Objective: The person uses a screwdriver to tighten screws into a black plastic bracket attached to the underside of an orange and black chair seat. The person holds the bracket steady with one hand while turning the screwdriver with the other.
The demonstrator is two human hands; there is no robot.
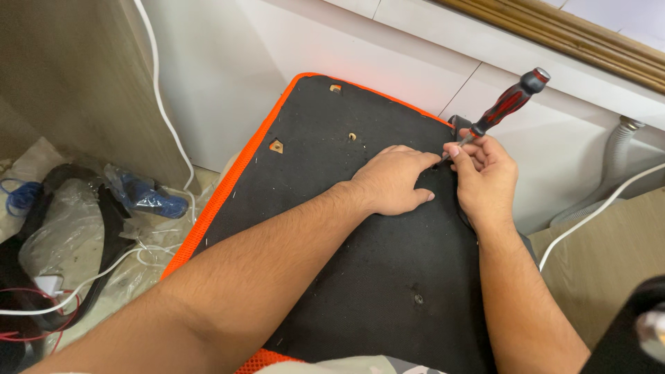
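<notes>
— The right hand — what is it doing?
— It is closing its fingers round the shaft of a red-and-black screwdriver, tip down at the black seat base.
— And the left hand?
— It is lying flat, fingers spread, holding nothing — just pressing the orange-edged base beside the tip.

White wall behind, paneled in pale tiles with thin seams; wooden moulding running along its top right. Grey-brown cabinet side at left, a white cable hanging down beside it. Pale floor below, strewn with clear plastic wrap, black straps and red wires. Grey corrugated hose at right, above a light wooden panel. Soft, even indoor light.
</notes>
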